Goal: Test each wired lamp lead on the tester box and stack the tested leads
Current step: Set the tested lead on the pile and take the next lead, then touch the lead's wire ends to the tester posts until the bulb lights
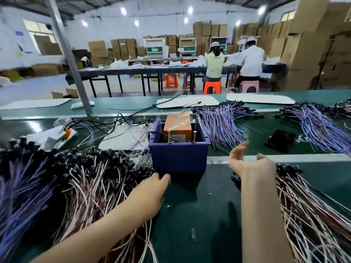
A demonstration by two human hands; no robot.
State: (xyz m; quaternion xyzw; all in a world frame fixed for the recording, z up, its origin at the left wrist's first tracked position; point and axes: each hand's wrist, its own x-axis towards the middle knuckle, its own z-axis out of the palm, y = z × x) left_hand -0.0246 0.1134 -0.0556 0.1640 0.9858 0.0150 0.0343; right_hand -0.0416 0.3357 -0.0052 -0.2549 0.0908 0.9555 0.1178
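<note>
So the orange tester box [179,124] sits inside a blue bin [179,158] about mid-table [201,209], with two brass pins sticking up at its front edge. There are leads everywhere. A big heap of pinkish leads [95,188] with black sockets lies along the near left side, and another pinkish heap [307,219] runs down the near right edge. Bundles of purple leads [222,126] fan out behind the bin toward the far side.

The left hand [152,188] is down low just in front of the bin, right at the edge of the left heap, fingers stretched out and loose. It's a bit blurry, but it doesn't look like it's gripping anything. The right hand [250,164] is lifted just right of the bin, fingers spread and slightly curled, empty.

A flat black thing [281,142] lies further right on the table.
</note>
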